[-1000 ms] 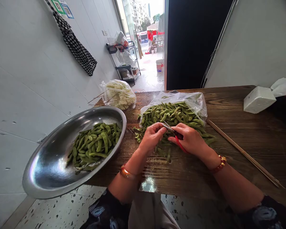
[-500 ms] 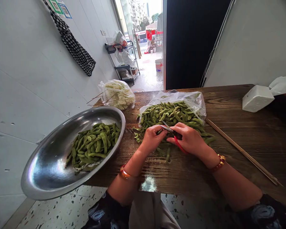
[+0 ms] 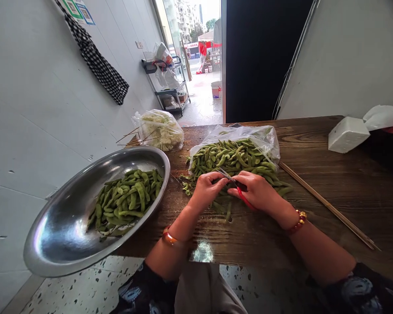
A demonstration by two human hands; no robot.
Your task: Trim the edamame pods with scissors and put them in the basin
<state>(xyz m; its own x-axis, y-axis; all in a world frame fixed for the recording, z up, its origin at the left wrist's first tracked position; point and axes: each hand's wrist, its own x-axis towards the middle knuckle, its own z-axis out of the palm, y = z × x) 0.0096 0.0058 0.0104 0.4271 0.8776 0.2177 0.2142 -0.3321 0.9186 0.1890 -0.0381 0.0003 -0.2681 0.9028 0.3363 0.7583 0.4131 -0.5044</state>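
My right hand (image 3: 260, 192) holds a pair of scissors with red handles (image 3: 245, 199), blades pointing up and left. Close to those blades, the fingers of my left hand (image 3: 207, 190) are pinched together; what is between them is too hidden to make out. Just beyond both hands, a heap of green edamame pods (image 3: 231, 152) spills from a clear plastic bag (image 3: 265, 138). A few loose pods (image 3: 228, 211) lie on the wood under my hands. To the left, a large steel bowl (image 3: 65, 220) holds another pile of edamame pods (image 3: 127, 198).
A bag of pale cut vegetable (image 3: 160, 131), with thin sticks by it, sits at the table's far left. Long wooden skewers (image 3: 327, 205) lie on the right of the table (image 3: 314, 174). A white tissue box (image 3: 349, 134) stands at the far right.
The scissor blades have shifted slightly at my left fingertips, and both hands stay in nearly the same place. The whole view has slid a little.
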